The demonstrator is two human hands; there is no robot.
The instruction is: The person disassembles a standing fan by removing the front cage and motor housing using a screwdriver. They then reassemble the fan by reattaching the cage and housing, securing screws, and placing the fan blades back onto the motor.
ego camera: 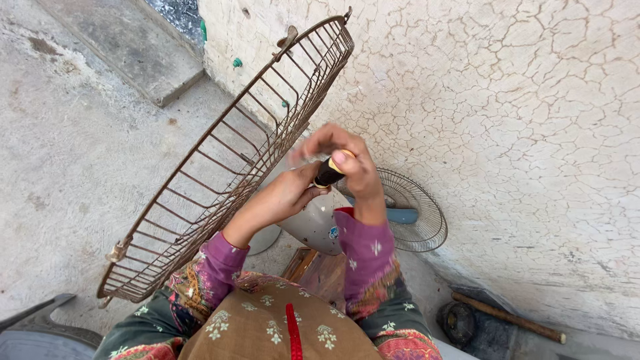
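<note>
A rusty round wire fan guard [220,167] stands tilted on edge in front of me, reaching from lower left up to the wall. My right hand [350,167] grips a screwdriver with a black and yellow handle [328,172], its tip pointed toward the guard's rim. My left hand [287,193] is curled against the guard's rim just below the screwdriver, steadying it. Both sleeves are purple with a flower pattern.
Behind my hands a fan body [313,227] with its rear wire guard [417,213] lies on the ground by a cracked white wall [507,120]. A wooden stick [510,318] and a dark round part [459,322] lie at lower right. A concrete step [133,47] is upper left.
</note>
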